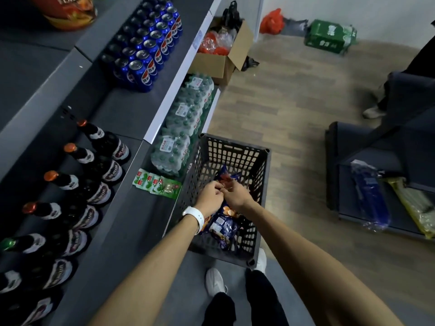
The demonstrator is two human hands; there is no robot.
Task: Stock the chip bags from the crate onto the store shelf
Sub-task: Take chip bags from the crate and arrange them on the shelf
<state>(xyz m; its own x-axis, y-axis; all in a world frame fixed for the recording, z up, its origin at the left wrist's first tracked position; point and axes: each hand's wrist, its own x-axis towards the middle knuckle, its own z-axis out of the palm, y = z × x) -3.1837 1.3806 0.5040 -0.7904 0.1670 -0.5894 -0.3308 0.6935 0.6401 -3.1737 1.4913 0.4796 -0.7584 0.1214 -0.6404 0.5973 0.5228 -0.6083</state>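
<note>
Both hands reach into the black crate [235, 151]: the left hand [209, 196] and right hand [236, 194] pinch one red-and-blue chip bag [224, 176] with curled fingers; several blue chip bags [222, 228] remain inside, so stocking looks unfinished

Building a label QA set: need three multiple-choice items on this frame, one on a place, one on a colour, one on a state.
1. Where is the crate?
A. on the floor by the shelf
B. on the top shelf
C. on a chair

2. What colour are the cans?
A. green
B. blue
C. yellow

3. What are the hands doing?
A. hanging idle
B. pressing flat on the shelf
C. gripping a chip bag inside the crate

Key: 1 A, the crate stands on the floor against the shelf. 2 B, the cans are blue. 3 C, left hand and right hand both grip a chip bag over the other bags.
</note>
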